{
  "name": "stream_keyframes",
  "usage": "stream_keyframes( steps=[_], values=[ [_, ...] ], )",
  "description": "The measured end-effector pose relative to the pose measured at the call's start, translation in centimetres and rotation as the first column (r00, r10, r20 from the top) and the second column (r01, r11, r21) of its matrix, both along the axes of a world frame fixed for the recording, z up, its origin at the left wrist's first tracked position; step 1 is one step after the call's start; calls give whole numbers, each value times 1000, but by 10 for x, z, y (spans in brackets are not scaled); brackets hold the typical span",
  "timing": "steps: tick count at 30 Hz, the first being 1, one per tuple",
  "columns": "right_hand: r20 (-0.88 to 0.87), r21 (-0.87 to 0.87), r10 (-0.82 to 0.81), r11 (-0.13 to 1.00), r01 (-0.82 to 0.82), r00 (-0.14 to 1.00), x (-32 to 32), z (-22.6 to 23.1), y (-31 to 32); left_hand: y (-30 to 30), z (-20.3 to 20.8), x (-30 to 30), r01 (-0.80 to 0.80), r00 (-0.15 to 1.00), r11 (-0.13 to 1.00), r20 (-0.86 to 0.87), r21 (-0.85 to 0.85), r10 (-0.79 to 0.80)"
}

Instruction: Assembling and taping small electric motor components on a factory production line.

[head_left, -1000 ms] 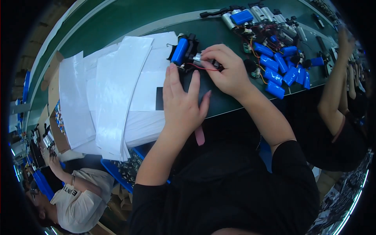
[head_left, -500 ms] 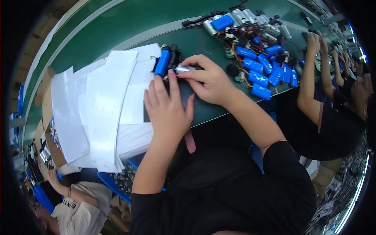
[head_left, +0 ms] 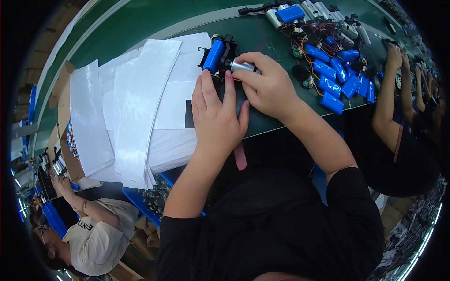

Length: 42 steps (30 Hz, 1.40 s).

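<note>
A small assembly with a blue cylindrical cell in a black holder lies on the dark green bench. My right hand grips a silver metal cylinder that joins this assembly, thin red wires running under the fingers. My left hand lies flat on the bench just below, its fingertips pressing against the assembly's near side.
Stacks of white sheets lie to the left. A pile of blue cells, wired parts and silver cylinders lies to the right. Another person's arm works at the far right. A person in a light shirt sits lower left.
The view has shifted slightly; both hands stay on the assembly. My right hand has closed further over the silver cylinder, and my left fingertips have moved up against the holder.
</note>
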State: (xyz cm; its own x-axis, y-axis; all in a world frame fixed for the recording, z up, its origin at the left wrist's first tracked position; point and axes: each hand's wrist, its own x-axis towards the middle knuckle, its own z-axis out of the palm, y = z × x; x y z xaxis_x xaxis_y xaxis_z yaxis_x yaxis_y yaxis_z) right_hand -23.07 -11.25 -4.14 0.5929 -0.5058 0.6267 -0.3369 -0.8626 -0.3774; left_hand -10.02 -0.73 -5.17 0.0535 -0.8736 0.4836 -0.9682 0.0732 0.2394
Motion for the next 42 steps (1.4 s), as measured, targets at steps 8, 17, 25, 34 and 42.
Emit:
stream_keyframes(
  steps=[8,17,25,34,42],
  values=[
    [-56,-101,49,993,-54,997,-7,-2,-1,0,1,2,-1,999,1000,-32,-13,1],
    [-91,-112,46,992,-56,995,-8,3,-3,-1,2,0,8,999,1000,-50,-22,-9],
    [-133,-175,91,978,-114,987,-14,0,-4,2,1,0,31,999,999,-35,-12,-31],
    [-184,-210,87,970,-125,979,-15,2,1,1,-1,0,20,999,999,-30,-26,-20],
    [-231,-288,-27,957,-42,973,-13,1,6,1,-2,1,16,1000,1000,-25,-15,-17]
  ],
)
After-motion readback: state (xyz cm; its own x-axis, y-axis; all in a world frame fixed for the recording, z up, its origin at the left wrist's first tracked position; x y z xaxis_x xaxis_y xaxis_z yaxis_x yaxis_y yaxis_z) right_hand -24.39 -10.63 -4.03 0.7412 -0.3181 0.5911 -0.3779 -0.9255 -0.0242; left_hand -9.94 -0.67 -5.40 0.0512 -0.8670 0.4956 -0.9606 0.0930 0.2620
